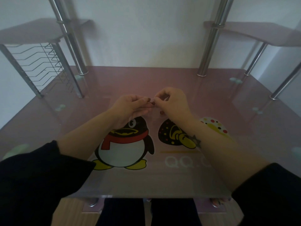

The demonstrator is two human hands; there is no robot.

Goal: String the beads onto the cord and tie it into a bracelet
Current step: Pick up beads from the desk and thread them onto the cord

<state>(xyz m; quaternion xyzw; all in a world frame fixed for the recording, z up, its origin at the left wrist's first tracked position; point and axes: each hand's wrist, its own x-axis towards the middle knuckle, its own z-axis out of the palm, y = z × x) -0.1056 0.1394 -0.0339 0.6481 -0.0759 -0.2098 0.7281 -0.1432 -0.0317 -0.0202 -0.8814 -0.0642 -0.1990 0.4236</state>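
Beads and cord are too small to tell apart, yet a tiny pale piece (153, 100) is pinched where the left hand (128, 106) and right hand (172, 103) meet above the pink tabletop (211, 98); likely threading, which next calls for steady aim at a bead's hole.

"What kind of place is this?"

"A room in a home, I think."

"How can you tell?"

"The pink glass table (179, 82) has a big cartoon penguin (125, 144) with a red scarf on it, like a kid's desk."

"What else?"

"Small pink shelves (32, 31) sit on shiny metal poles (71, 46) at the upper left and upper right. A wire rack (44, 66) is on the left. Behind is a plain white wall (146, 30). A wood floor (71, 209) shows at the bottom."
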